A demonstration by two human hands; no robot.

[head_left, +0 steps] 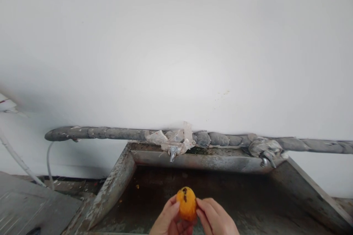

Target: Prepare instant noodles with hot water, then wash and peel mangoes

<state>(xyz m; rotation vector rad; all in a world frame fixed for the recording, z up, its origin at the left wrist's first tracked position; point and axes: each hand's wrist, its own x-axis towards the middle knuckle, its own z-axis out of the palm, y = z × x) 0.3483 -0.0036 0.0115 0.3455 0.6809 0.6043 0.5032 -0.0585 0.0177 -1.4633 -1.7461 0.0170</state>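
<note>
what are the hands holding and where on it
Both hands hold one orange-yellow fruit with a dark spot on top, above the sink. The left hand grips its left side, the right hand its right side.

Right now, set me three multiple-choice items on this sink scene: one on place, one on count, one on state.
1. Where is the peeled orange-yellow fruit?
A. Over the stained metal sink basin
B. On the grey wrapped pipe
C. On the floor

2. How many metal taps hang from the grey wrapped pipe?
A. One
B. Two
C. Four

3. How is the fruit held?
A. By one hand only
B. Between both hands
C. Lying loose

Answers:
1 A: the fruit sits above the basin's dark floor.
2 B: one tap under the plastic wrap, another tap to the right.
3 B: the left hand and the right hand both grip it.
</note>
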